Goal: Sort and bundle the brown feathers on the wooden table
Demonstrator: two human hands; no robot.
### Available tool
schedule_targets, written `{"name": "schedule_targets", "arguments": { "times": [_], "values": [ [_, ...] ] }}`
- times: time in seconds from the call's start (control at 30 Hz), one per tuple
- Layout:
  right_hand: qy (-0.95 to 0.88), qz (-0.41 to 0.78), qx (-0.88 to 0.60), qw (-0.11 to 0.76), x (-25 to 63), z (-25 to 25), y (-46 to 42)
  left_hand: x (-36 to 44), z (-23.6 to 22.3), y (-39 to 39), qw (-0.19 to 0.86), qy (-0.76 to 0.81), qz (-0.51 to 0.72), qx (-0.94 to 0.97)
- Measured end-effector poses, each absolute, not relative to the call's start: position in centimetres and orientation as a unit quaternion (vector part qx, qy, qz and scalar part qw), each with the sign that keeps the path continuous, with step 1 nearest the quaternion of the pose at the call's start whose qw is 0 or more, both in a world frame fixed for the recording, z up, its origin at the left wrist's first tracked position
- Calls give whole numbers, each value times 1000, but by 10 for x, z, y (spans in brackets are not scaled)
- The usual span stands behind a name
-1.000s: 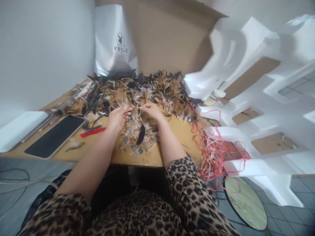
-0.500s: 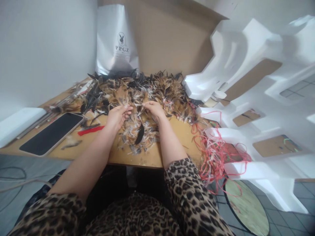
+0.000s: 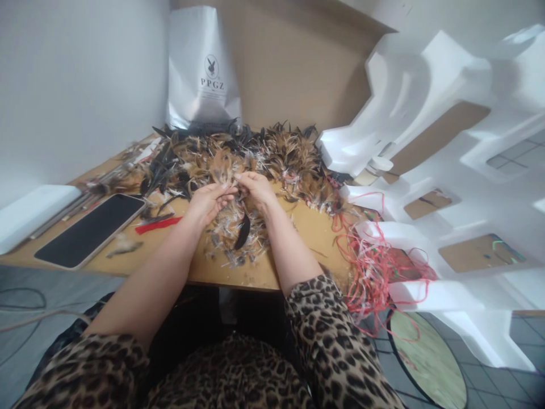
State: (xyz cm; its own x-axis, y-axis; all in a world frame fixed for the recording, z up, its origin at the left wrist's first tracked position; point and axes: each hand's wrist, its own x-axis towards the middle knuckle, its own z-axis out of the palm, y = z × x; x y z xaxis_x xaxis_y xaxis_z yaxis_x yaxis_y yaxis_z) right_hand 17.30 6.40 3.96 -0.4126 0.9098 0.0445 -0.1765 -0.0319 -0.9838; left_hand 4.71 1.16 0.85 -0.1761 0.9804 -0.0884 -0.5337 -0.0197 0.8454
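Observation:
A small bunch of brown feathers (image 3: 222, 163) stands up, tips away from me, from the pinched fingers of my left hand (image 3: 212, 200). My right hand (image 3: 256, 192) is closed too, its thumb and forefinger pinching at the right side of the same bunch's base. The fingertips of both hands nearly meet there, and they partly hide the quills. Below and between my hands, a loose heap of short brown and white feather bits (image 3: 232, 241) lies on the table (image 3: 313, 227). A single black feather (image 3: 242, 232) rests on that heap.
Behind my hands spreads a large pile of brown and black feathers (image 3: 293, 150), with a silver bag (image 3: 200, 68) at the back. A phone (image 3: 89, 230) and red strip (image 3: 158, 225) lie left. Right are tangled pink strings (image 3: 370, 272) and white foam packing (image 3: 426, 221).
My right hand has moved left, bringing its fingertips to the feather bunch at my left hand. The left hand has shifted slightly right. The heap on the table looks the same.

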Motion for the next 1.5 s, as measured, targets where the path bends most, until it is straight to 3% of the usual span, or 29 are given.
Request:
{"name": "schedule_targets", "arguments": {
  "times": [0.3, 0.6, 0.73, 1.03, 1.13, 1.3, 1.5],
  "values": [
    [-551, 600, -340, 469, 168, 37, 62, 49, 6, 12, 590, 395, 636, 301],
    [-585, 574, -349, 455, 169, 35, 64, 51, 8, 10, 555, 422, 634, 335],
    [-648, 445, -417, 457, 179, 27, 77, 47, 7, 13, 534, 424, 665, 306],
    [-792, 202, -480, 317, 183, -2, 92, 44, 4, 17, 540, 420, 684, 255],
    [-770, 238, -480, 346, 183, -2, 92, 45, 4, 16, 542, 415, 684, 256],
    [-583, 445, -486, 476, 186, 7, 97, 46, 6, 15, 553, 423, 674, 247],
    [-506, 623, -349, 483, 184, 22, 86, 45, 6, 16, 560, 416, 674, 243]
  ]
}}
